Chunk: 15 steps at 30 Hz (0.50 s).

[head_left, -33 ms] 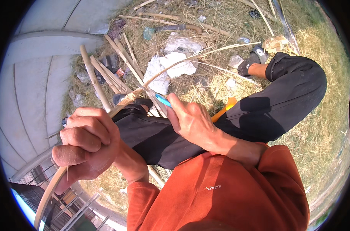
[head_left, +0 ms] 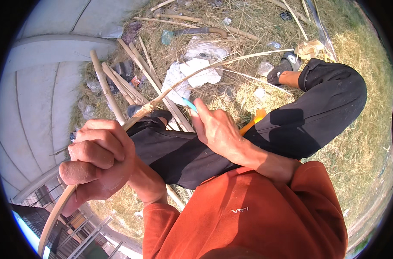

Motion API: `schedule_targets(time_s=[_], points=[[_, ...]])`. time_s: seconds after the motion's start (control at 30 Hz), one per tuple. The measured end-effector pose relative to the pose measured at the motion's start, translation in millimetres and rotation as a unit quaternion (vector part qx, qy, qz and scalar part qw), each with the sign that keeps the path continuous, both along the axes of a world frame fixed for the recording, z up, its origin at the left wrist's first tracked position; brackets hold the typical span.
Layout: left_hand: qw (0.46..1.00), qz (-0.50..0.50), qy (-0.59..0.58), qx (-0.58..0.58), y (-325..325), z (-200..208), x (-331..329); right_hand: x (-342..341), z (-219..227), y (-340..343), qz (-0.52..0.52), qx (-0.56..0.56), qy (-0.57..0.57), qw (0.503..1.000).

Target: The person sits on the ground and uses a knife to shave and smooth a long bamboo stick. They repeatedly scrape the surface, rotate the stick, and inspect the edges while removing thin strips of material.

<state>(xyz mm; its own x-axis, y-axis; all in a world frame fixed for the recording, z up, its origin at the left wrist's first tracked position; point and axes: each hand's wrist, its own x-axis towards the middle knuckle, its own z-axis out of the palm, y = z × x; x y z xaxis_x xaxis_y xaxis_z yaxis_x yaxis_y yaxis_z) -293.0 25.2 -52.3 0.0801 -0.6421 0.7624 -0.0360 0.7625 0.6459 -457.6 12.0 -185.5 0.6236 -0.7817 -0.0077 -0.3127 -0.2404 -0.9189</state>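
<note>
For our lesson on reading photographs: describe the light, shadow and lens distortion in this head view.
Head view: hard sunlight on the left hand and right hand; a dark shadow on the black trousers; fisheye bends the concrete edge; corners black.

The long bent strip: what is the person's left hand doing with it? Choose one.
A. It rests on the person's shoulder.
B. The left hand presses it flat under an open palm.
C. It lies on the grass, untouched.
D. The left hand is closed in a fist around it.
D: the left hand is curled in a fist around the long bent strip, which runs out past both sides of the fist.
</note>
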Motion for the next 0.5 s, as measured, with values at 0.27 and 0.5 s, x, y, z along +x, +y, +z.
schedule_targets(time_s=[0.27, 0.5], points=[[1.0, 0.016, 0.014, -0.009, -8.1, -1.3, -3.0, 5.4, 24.5, 0.0, 0.009, -0.018, -0.075, 0.997], [1.0, -0.01, 0.01, -0.02, -11.5, -4.9, -6.6, -0.1, 7.0, -15.7, 0.001, -0.007, -0.064, 0.998]])
